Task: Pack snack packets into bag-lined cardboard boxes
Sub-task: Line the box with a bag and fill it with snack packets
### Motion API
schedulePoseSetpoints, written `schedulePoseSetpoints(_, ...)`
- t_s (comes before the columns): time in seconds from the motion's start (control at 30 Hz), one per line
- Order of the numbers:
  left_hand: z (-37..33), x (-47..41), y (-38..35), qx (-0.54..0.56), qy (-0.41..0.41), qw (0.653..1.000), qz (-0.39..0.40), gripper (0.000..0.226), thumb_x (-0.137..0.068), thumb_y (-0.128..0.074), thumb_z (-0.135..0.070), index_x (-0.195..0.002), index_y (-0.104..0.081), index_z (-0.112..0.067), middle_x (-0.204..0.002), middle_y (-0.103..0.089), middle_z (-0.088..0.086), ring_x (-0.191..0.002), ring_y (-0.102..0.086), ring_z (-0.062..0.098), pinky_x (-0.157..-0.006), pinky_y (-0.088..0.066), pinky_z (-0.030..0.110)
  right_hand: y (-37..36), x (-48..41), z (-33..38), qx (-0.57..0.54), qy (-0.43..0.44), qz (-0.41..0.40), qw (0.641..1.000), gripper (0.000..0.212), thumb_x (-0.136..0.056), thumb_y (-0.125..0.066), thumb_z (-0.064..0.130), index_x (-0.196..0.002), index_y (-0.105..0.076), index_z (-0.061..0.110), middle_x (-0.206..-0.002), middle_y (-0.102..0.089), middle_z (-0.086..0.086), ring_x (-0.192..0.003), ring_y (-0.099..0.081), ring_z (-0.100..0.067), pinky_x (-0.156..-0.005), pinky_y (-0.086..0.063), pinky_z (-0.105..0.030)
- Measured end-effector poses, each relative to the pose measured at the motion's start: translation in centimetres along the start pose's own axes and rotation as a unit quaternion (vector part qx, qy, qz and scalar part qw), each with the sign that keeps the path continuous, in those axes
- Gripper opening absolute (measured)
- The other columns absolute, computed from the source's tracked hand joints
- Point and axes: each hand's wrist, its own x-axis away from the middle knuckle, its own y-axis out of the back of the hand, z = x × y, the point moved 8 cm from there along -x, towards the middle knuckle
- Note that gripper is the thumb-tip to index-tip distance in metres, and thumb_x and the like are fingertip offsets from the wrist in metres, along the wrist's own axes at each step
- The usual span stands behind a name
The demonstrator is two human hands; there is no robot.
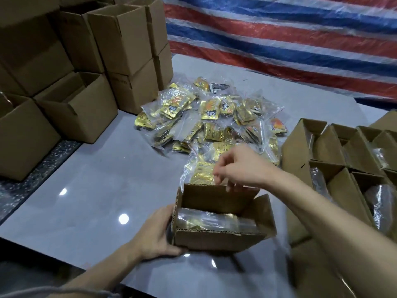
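A small open cardboard box [217, 238] stands on the grey table in front of me, with a clear bag of gold snack packets [214, 219] lying inside it. My left hand [155, 233] grips the box's left wall. My right hand [238, 166] hovers over the box's far flap, fingers loosely curled and blurred; I cannot tell whether it holds anything. Just beyond the box lies another clear bag of gold packets [199, 171]. A heap of bagged gold packets [210, 117] covers the middle of the table.
Stacks of open empty cardboard boxes [86, 67] stand along the left and back left. Several filled open boxes [343, 160] crowd the right side. A red, white and blue striped tarp [290, 33] hangs behind. The grey table [96, 190] shows bare surface at the left front.
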Motion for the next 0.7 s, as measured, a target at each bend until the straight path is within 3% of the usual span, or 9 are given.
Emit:
schedulePoseSetpoints(0.1,-0.2,0.5,-0.4,-0.039,-0.018,0.999,-0.002,0.072,-0.054,-0.089,-0.046,-0.116,-0.054,-0.040,-0.104,-0.063,-0.025,-0.098,-0.064,-0.002,-0.085,-0.053,0.037,2.5,-3.0,-1.2,0.002,-0.026,-0.095,0.995,0.014,-0.092,-0.059,0.005,-0.085,-0.069,-0.001,-0.081,-0.074,-0.012,-0.059,-0.066,-0.019,-0.052,-0.055,-0.029)
schedulePoseSetpoints(0.2,-0.9,0.8,0.0,-0.086,-0.047,0.995,-0.021,0.081,-0.050,-0.086,-0.050,-0.119,-0.044,-0.053,-0.111,-0.052,-0.037,-0.107,-0.051,-0.015,-0.096,-0.040,0.017,1.1,-5.5,-4.5,0.043,-0.122,-0.025,0.991,0.015,-0.092,-0.063,0.006,-0.098,-0.064,-0.008,-0.089,-0.067,-0.015,-0.068,-0.063,-0.023,-0.066,-0.056,-0.037)
schedulePoseSetpoints(0.27,-1.2,1.1,-0.1,-0.106,-0.062,0.992,-0.017,0.087,-0.048,-0.081,-0.052,-0.120,-0.035,-0.059,-0.114,-0.043,-0.044,-0.112,-0.042,-0.020,-0.096,-0.030,0.008,-0.3,-6.4,-6.4,0.046,-0.173,0.015,0.984,0.028,-0.092,-0.069,0.015,-0.108,-0.060,-0.007,-0.097,-0.065,-0.017,-0.072,-0.059,-0.023,-0.069,-0.056,-0.037)
schedulePoseSetpoints(0.33,-1.3,1.1,-0.5,-0.112,-0.069,0.991,0.001,0.084,-0.049,-0.079,-0.054,-0.119,-0.033,-0.060,-0.113,-0.042,-0.043,-0.111,-0.043,-0.015,-0.099,-0.029,0.013,-1.6,-7.2,-7.7,0.037,-0.202,0.027,0.978,0.042,-0.090,-0.075,0.026,-0.112,-0.055,-0.004,-0.108,-0.065,-0.019,-0.077,-0.062,-0.025,-0.074,-0.058,-0.039)
schedulePoseSetpoints(0.43,-0.9,0.9,-0.8,-0.119,-0.074,0.990,0.018,0.073,-0.051,-0.081,-0.058,-0.111,-0.038,-0.057,-0.109,-0.044,-0.036,-0.105,-0.048,-0.008,-0.100,-0.033,0.022,-3.5,-8.0,-9.1,-0.008,-0.234,0.040,0.971,0.054,-0.085,-0.079,0.031,-0.116,-0.053,-0.005,-0.098,-0.067,-0.018,-0.069,-0.063,-0.024,-0.067,-0.057,-0.036)
schedulePoseSetpoints(0.5,-0.7,0.9,-0.9,-0.123,-0.075,0.989,0.026,0.067,-0.052,-0.079,-0.062,-0.108,-0.045,-0.050,-0.112,-0.045,-0.035,-0.108,-0.048,-0.006,-0.102,-0.033,0.023,-4.4,-8.6,-9.6,-0.025,-0.237,0.047,0.970,0.047,-0.085,-0.079,0.030,-0.109,-0.062,-0.007,-0.099,-0.072,-0.021,-0.069,-0.062,-0.026,-0.071,-0.056,-0.038)
schedulePoseSetpoints(0.6,-0.9,0.9,-0.5,-0.129,-0.071,0.989,0.015,0.082,-0.051,-0.076,-0.065,-0.124,-0.041,-0.048,-0.122,-0.041,-0.038,-0.118,-0.041,-0.011,-0.103,-0.028,0.011,-5.0,-8.7,-10.1,-0.034,-0.242,0.074,0.967,0.030,-0.085,-0.078,0.032,-0.085,-0.066,0.004,-0.087,-0.071,-0.014,-0.067,-0.059,-0.022,-0.069,-0.050,-0.033)
schedulePoseSetpoints(0.7,-1.2,0.9,-0.4,-0.125,-0.064,0.990,0.008,0.094,-0.052,-0.076,-0.068,-0.134,-0.031,-0.058,-0.128,-0.039,-0.038,-0.125,-0.034,-0.015,-0.102,-0.026,0.005,-4.3,-9.1,-9.8,-0.077,-0.209,0.053,0.973,0.020,-0.087,-0.077,0.024,-0.090,-0.064,0.008,-0.087,-0.066,-0.012,-0.077,-0.057,-0.024,-0.072,-0.048,-0.033)
